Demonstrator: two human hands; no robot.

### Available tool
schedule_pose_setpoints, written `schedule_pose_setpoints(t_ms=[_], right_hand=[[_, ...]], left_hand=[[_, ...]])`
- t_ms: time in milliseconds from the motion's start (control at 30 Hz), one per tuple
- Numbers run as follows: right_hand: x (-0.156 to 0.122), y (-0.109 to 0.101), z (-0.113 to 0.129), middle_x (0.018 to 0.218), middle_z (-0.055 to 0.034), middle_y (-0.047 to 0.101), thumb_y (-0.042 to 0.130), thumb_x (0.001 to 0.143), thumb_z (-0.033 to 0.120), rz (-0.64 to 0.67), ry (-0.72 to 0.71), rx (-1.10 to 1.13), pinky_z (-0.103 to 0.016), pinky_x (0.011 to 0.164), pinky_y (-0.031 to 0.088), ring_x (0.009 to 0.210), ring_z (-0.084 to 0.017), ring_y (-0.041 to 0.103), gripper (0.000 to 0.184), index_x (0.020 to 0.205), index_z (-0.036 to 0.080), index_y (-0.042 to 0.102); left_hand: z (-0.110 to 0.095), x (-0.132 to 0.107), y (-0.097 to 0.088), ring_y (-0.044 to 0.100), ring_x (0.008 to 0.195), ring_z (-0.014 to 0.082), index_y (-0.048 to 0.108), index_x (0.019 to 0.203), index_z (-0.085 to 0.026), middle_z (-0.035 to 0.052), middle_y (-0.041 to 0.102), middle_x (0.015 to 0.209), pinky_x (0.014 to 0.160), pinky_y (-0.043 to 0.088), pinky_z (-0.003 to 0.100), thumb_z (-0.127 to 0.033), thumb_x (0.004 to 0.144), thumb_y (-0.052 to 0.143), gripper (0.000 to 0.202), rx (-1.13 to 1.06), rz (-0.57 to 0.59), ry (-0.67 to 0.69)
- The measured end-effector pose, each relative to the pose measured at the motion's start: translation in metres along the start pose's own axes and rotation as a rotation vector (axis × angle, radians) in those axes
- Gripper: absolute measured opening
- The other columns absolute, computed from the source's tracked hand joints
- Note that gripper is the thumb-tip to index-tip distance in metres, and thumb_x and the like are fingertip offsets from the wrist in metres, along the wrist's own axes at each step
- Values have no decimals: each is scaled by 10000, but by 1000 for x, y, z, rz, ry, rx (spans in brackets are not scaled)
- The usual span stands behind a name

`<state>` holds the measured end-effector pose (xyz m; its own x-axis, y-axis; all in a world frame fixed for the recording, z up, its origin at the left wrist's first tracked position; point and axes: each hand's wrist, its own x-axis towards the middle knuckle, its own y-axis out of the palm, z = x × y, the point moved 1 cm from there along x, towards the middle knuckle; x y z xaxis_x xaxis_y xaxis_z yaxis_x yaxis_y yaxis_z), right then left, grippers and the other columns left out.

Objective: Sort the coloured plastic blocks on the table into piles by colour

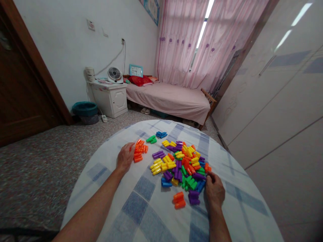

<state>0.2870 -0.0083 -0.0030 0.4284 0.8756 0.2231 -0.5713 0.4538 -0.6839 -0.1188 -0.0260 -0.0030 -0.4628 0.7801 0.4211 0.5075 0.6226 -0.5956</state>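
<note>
A round table under a white and blue checked cloth (141, 208) carries several coloured plastic blocks. My left hand (125, 156) rests on the cloth with its fingers curled against a small group of orange blocks (139, 151). My right hand (214, 190) is closed at the right edge of the big mixed pile (184, 164), its fingertips at the purple and blue pieces there. A pair of orange blocks (179, 199) and a purple pair (194, 197) lie just left of that hand. Green blocks (151, 139) and blue blocks (161, 134) sit apart at the far side.
A pink bed (171, 99) stands beyond the table, with a white bedside cabinet (109, 97) and a small fan (115, 74) to its left. A teal bin (85, 111) sits by the brown door (20, 87). White wardrobe doors (277, 101) line the right side.
</note>
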Motion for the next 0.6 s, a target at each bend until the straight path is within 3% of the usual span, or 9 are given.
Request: schedule_pose_setpoints(t_ms=[600], right_hand=[[1,1,-1,1077,-99,651,389,777,361,-23,-17,21,-319,822,403,941,-228,568,420,1041,174,656]], left_hand=[[1,1,-1,554,1057,230,592,1126,-146,110,623,1131,971,408,374,-439,912,255,495,119,27,-2]])
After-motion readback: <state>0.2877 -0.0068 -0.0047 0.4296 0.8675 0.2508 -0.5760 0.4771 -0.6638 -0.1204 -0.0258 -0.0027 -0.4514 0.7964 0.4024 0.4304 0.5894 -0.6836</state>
